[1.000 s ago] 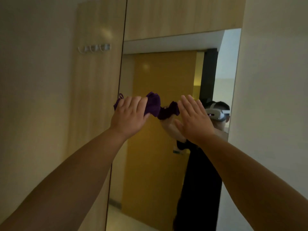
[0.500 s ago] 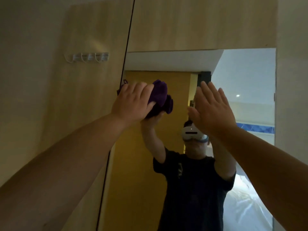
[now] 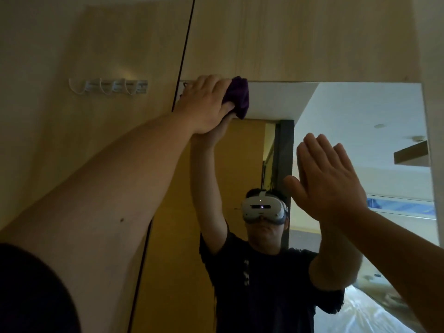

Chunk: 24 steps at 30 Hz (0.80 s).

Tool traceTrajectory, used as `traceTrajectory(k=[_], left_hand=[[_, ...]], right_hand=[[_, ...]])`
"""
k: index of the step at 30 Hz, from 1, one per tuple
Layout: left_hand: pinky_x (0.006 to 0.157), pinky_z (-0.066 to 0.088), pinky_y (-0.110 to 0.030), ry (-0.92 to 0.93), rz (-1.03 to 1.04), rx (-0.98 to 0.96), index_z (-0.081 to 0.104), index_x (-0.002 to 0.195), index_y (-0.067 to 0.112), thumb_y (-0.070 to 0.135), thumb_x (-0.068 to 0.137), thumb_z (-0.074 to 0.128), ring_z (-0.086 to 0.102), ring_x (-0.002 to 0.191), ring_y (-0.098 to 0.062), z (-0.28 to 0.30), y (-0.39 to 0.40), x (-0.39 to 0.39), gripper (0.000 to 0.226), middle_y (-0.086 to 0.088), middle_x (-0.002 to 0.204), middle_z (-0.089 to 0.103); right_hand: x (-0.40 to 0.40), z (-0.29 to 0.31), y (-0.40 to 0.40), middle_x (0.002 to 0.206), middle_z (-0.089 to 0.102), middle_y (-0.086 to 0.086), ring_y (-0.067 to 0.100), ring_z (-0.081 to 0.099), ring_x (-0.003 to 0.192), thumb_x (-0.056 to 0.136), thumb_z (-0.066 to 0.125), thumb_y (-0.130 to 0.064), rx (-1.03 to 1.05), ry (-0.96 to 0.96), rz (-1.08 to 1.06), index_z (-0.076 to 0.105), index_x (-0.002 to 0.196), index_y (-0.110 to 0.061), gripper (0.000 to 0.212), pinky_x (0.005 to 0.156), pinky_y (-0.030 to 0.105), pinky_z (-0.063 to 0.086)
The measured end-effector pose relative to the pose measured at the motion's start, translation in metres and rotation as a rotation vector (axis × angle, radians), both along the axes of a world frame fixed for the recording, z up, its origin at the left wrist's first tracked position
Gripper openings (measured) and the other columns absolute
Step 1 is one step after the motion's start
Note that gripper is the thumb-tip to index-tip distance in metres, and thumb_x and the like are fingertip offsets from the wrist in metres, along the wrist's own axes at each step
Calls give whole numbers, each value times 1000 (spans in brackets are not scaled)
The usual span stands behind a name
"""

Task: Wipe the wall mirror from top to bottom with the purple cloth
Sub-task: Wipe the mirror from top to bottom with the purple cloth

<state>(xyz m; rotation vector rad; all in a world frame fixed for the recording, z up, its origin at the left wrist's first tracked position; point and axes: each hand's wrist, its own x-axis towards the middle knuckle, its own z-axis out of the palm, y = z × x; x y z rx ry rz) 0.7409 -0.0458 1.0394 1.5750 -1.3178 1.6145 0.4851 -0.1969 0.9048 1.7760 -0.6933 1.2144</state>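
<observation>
Pressing the purple cloth (image 3: 236, 97) against the wall mirror (image 3: 348, 131), the left hand (image 3: 204, 106) sits in the upper middle of the head view, right at the mirror's top left corner. Its fingers are curled over the bunched cloth and hold it to the glass; the cloth bulges out past the fingertips on the right side of the hand, a crumpled wad with no clear long axis, its bulk running roughly up and down from the mirror's top edge. The left arm rises from the lower left of the frame diagonally toward that corner.

The right hand (image 3: 326, 186) is in the right centre of the frame, raised with the back of the hand toward the camera, fingers straight and close together pointing up, thumb out to the left, gripping nothing. Whether its palm touches the glass cannot be told.

The mirror is a tall upright panel filling the centre and right of the frame, long axis vertical, set under a pale wooden panel (image 3: 300, 39). It reflects the person with a white headset, a dark shirt and both arms raised. At upper left, on the wooden wall, hangs a row of clear hooks (image 3: 108, 86).
</observation>
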Motion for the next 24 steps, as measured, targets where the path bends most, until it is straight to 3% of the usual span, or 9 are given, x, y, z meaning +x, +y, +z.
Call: traceTrajectory(k=[4, 8, 11, 15, 20, 24], left_hand=[[124, 5, -47, 14, -63, 42, 10, 159, 19, 51, 106, 27, 1, 152, -22, -6, -12, 14, 64, -3, 166, 5], [124, 9, -47, -85, -76, 72, 16, 158, 14, 53, 104, 22, 5, 152, -22, -54, -6, 23, 68, -6, 166, 8], [123, 13, -48, -103, -80, 91, 21, 157, 12, 58, 102, 18, 9, 152, -24, -123, 1, 33, 72, -7, 165, 13], [119, 23, -54, -170, -129, 65, 33, 152, 5, 54, 102, 29, 22, 149, -31, -242, 0, 48, 70, -13, 161, 24], [116, 25, -57, -174, -123, 118, 30, 152, 8, 51, 104, 31, 25, 148, -34, -377, 7, 56, 64, -13, 162, 22], [118, 24, -53, -165, -122, 157, 32, 151, 12, 52, 104, 36, 27, 148, -30, -431, 12, 52, 62, -7, 163, 23]], right_hand=[[-1, 0, -1, 165, 16, 13, 29, 4, 153, 99, 22, -61, -17, -5, 32, 23, 155, -10, 76, 123, 48, 6], [-3, -2, 2, 164, 21, 13, 30, 10, 153, 98, 28, -56, -10, -6, 82, 29, 154, -12, 71, 124, 49, 8], [-3, 0, 6, 163, 22, 12, 30, 10, 153, 97, 29, -56, 27, -3, 120, 31, 153, -13, 70, 124, 51, 10], [-5, 0, 8, 162, 26, 12, 31, 12, 152, 97, 31, -53, 38, -6, 163, 35, 150, -13, 66, 123, 53, 11], [-7, 3, 11, 150, 40, 15, 36, 29, 144, 98, 30, -51, 57, 14, 210, 45, 139, -12, 59, 118, 58, 21], [-26, 0, 15, 158, 31, 15, 34, 19, 150, 98, 36, -47, 74, -5, 263, 39, 145, -12, 59, 121, 57, 17]])
